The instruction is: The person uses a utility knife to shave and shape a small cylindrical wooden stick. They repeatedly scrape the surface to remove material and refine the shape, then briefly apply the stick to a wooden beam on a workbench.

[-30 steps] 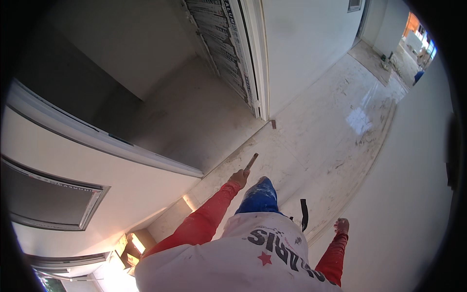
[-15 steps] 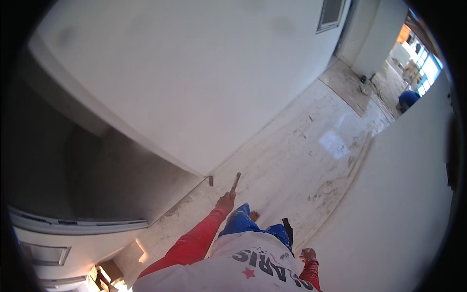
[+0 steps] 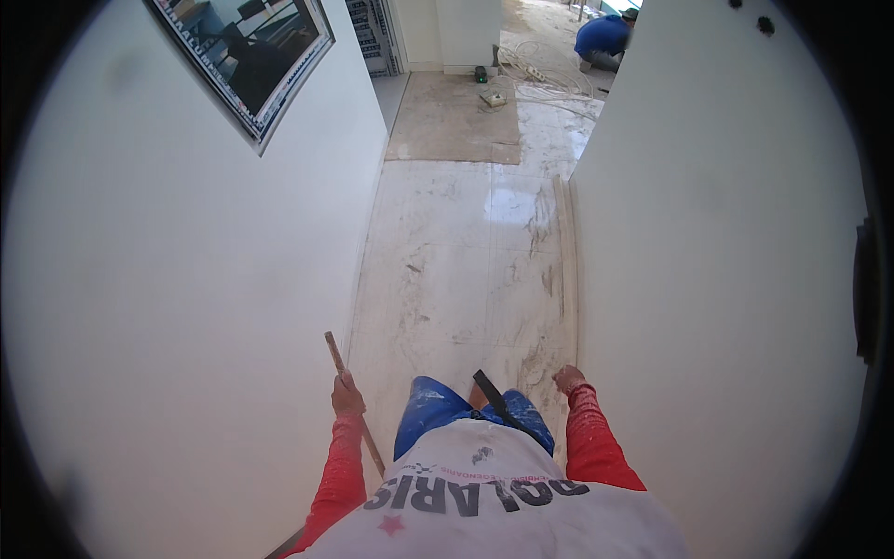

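Gripping a thin, wooden-looking stick (image 3: 334,352) in the left hand (image 3: 347,399), slanted beside the left wall (image 3: 205,279) (apparently a carrying step); unable to tell the contents of the curled right hand (image 3: 569,378). Next, probably best steered clear of that wall.

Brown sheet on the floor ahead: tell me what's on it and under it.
On the brown sheet lies a small pale item, too small to identify; a dark green item sits near the sheet's far edge. What is underneath is hidden.
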A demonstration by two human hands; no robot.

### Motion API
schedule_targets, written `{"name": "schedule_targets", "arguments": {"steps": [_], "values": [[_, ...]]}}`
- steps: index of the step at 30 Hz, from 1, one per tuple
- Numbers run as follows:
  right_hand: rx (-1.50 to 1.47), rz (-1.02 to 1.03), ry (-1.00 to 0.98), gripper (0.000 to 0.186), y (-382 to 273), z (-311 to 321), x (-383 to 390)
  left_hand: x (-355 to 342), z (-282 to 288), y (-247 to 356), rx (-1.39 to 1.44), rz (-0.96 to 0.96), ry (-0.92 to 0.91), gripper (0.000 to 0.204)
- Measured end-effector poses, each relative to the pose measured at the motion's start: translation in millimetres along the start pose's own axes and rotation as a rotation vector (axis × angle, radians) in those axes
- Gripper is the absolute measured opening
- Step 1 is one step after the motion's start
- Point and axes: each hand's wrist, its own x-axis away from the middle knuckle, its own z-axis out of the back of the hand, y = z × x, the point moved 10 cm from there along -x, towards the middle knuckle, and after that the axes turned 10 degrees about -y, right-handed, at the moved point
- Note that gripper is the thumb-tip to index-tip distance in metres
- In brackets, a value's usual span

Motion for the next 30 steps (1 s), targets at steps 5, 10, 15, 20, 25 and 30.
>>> {"name": "schedule_targets", "arguments": {"steps": [5, 10, 15, 20, 25, 30], "values": [[-0.938, 0.386, 0.738, 0.019, -120.1, 501.4, 3.0, -142.3, -43.8, 128.3, 0.183, 0.062, -0.018, 0.066], [-0.904, 0.443, 0.622, 0.021, -156.5, 679.5, -88.3, -321.2, -103.6, 216.2, 0.308, 0.122, -0.073, 0.063], [-0.647, -0.076, 0.214, 0.039, -23.9, 622.7, -191.7, -475.3, -158.1, 377.8, 0.375, -0.040, -0.060, 0.054], [-1.257, -0.714, 0.072, 0.024, 133.9, 495.4, -178.5, -598.4, -143.6, 569.4, 0.321, -0.054, -0.060, 0.053], [-1.016, -0.819, -0.301, 0.028, 183.9, 614.1, -285.8, -736.0, -136.8, 678.1, 0.130, 0.022, 0.024, 0.058], [-0.911, -0.330, 0.163, 0.035, 141.1, 1038.1, -543.8, -851.1, -154.4, 808.9, -0.034, -0.008, 0.027, 0.065]]}}
